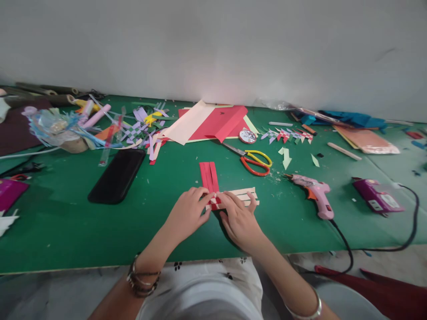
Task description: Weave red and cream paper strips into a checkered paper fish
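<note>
Between my hands, near the front of the green table, lies a small piece of woven paper strips (214,202), with a red-and-cream check at its crossing. Its red strips (208,175) point away from me, and its cream strips (243,194) run out to the right. My left hand (189,208) grips the left side of the check, thumb and fingers bent towards each other. From the right, my right hand (240,218) holds the check, its fingers over the weave and cream strips and its thumb at the near edge. The fingers partly hide the crossing.
Yellow-and-red-handled scissors (256,162) lie beyond my hands, before stacked paper sheets (208,122). A pink glue gun (315,191) with a black cord and a purple box (376,195) are at right. At left are a black phone (116,176) and piled paper scraps (135,131).
</note>
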`<state>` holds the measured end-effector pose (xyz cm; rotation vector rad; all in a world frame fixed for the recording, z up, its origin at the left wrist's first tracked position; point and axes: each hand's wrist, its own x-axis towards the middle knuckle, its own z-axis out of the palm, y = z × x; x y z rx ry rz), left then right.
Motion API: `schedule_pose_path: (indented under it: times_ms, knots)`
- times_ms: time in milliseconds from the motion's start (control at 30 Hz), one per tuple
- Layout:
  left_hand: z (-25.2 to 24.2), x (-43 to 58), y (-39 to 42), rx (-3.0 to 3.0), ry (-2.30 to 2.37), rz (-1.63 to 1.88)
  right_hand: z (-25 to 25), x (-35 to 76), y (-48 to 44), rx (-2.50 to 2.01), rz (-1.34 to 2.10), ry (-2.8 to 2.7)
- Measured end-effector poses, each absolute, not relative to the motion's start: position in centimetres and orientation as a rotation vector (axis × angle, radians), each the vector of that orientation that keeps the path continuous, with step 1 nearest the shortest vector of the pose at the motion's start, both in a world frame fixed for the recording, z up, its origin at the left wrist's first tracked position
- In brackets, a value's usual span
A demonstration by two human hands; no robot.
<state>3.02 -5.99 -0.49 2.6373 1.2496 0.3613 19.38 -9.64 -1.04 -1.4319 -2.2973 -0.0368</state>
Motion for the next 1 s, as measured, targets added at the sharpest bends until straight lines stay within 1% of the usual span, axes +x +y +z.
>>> schedule_pose_path:
  times_ms: [133,233,500,833,1000]
  knots:
    - [-0.32,3.03,-6.02,2.672,1.235,0.315,-1.29,19.44,-9.60,-1.458,-0.107,-2.240]
    - [-0.31,2.99,-5.98,2.675,1.234,0.287,-1.32,19.45,-9.55,-1.471,-0.074,-2.248]
    - [-0.52,3.18,-5.90,2.654,1.250,0.371,-1.21,19.47,-9.57,-1.514,-0.061,-2.248]
    - [0.09,3.57,-5.80,2.650,1.286,0.293,-1.11,19.34,-9.46,-1.517,0.088,-2.255]
    - [-0.22,3.48,-5.85,2.693,1.273,0.324,-1.04,19.45,-9.58,-1.549,-0.018,-2.200]
